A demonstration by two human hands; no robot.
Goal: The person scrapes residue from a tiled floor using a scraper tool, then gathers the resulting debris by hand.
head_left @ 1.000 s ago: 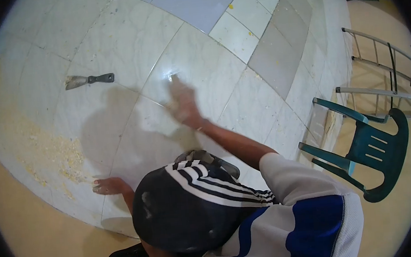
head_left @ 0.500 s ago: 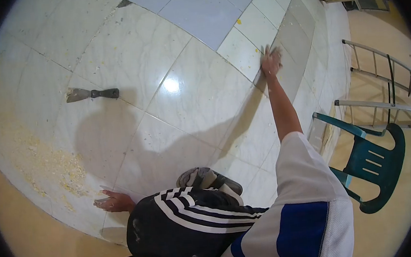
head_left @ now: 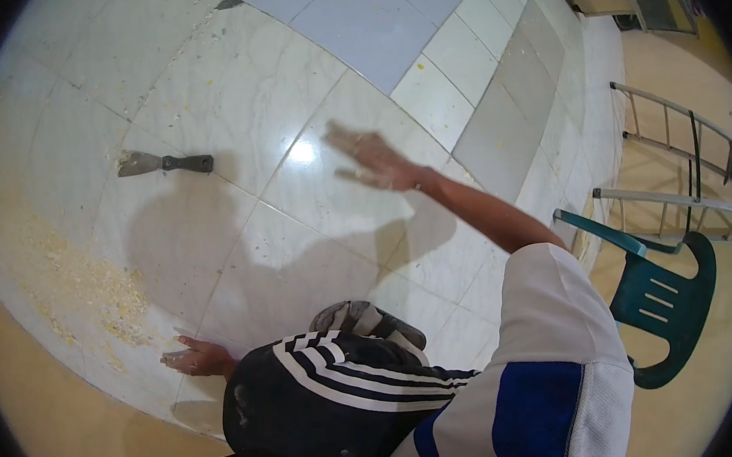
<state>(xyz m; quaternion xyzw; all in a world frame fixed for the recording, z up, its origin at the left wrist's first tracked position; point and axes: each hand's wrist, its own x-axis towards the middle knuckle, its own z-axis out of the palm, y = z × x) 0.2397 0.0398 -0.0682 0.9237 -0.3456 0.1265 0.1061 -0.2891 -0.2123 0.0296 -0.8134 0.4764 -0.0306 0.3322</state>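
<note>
My right hand (head_left: 378, 160) hovers over the marble-look tile floor (head_left: 322, 219) near a bright light reflection. Its fingers look spread, somewhat blurred by motion, and nothing shows in them. Beyond my knee at the lower left, my left hand (head_left: 197, 359) is low near the floor with its fingers stretched out and bits of pale debris on it. Close to its fingers lies a scatter of yellowish crumbs and scrapings (head_left: 100, 292). A scraper (head_left: 189, 163) with a dark handle and a dirty wide blade lies on the tiles, apart from both hands.
A green plastic chair (head_left: 651, 300) stands at the right. Behind it, a metal ladder (head_left: 673, 197) is by the beige wall (head_left: 705, 56). Bluish-grey tiles (head_left: 367, 26) cover part of the far floor. My shoe (head_left: 373, 321) and bent knee (head_left: 303, 414) are close below.
My right hand has come off the floor near the pale and grey tiles and swung left over the large tiles. My left hand stays nearly in place. The scraper has not moved.
</note>
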